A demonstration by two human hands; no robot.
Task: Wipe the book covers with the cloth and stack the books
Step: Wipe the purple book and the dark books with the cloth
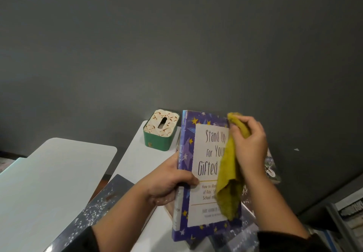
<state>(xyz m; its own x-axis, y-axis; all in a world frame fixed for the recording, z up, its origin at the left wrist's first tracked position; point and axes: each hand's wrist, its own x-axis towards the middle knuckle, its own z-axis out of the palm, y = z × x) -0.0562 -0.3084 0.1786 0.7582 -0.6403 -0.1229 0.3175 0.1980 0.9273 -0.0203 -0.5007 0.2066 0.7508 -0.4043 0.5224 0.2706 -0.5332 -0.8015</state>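
A purple book with yellow stars and a white title panel [204,173] is held upright and tilted over the white table [141,159]. My left hand [170,183] grips its spine edge, thumb on the front cover. My right hand [249,145] pinches a yellow-green cloth [229,181] near the book's top right corner. The cloth hangs down over the right side of the cover and hides part of the title. Under the book lies a dark speckled book [249,196] on the table. Another dark starry book [110,198] lies at the lower left.
A green tin tissue box with a patterned lid [161,130] stands on the table's far corner. A second white table [49,183] sits to the left. A dark grey wall rises behind. More books stand on a shelf [349,212] at the lower right.
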